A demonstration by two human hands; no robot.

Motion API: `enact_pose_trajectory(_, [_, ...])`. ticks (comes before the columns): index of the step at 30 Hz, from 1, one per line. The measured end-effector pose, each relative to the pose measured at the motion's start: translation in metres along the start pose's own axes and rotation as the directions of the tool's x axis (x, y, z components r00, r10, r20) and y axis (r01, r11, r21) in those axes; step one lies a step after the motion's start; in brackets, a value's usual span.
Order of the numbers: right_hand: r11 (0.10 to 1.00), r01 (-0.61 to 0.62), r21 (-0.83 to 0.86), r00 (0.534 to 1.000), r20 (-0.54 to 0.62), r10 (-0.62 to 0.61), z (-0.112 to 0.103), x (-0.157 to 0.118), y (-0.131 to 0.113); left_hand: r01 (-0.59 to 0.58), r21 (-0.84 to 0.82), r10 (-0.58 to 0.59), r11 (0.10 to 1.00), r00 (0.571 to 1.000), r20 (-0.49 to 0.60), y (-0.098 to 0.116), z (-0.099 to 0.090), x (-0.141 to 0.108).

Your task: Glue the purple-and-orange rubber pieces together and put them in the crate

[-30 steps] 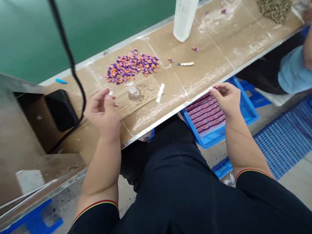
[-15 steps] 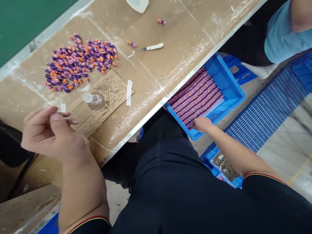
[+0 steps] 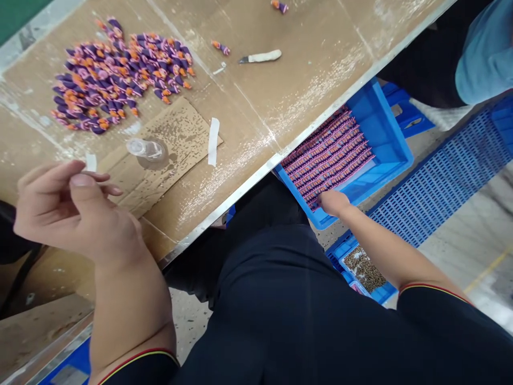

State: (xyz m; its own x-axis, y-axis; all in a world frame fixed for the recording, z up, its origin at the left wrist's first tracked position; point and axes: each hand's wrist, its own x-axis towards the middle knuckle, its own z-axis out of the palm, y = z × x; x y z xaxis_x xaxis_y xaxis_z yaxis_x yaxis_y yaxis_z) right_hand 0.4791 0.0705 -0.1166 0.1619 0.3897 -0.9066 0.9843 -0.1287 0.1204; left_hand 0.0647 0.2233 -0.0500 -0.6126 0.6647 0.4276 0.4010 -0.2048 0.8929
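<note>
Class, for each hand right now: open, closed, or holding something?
Left hand: half open, holding nothing visible.
Right hand: over the crate, fingers hidden; cannot tell.

Parts heap [image 3: 120, 75] on workbench [image 3: 304, 91] beside cardboard [image 3: 188, 128]; crate [image 3: 385, 133] below, right.

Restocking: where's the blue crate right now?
In the head view, the blue crate sits right of centre, just below the bench's metal edge, with the right hand at its near corner.
</note>
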Motion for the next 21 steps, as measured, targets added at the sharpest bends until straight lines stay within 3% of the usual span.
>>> enact_pose_trajectory(6, [1.000, -0.015, -0.023, 1.000, 0.018, 0.015, 0.000, 0.002, -0.002, -0.105, -0.163, 0.118, 0.981, 0.990, 0.076, -0.005, -0.005, 0.000])
enact_pose_trajectory(19, [0.999, 0.048, -0.015, 0.999, 0.021, -0.048, 0.003, 0.001, 0.000, -0.200, -0.184, 0.218, 0.962, 0.972, 0.087, -0.011, -0.007, 0.003])
enact_pose_trajectory(21, [0.999, 0.045, -0.013, 0.999, 0.011, -0.044, 0.002, 0.001, 0.000, -0.194, -0.106, 0.202, 0.975, 0.977, 0.069, -0.004, -0.015, 0.002])
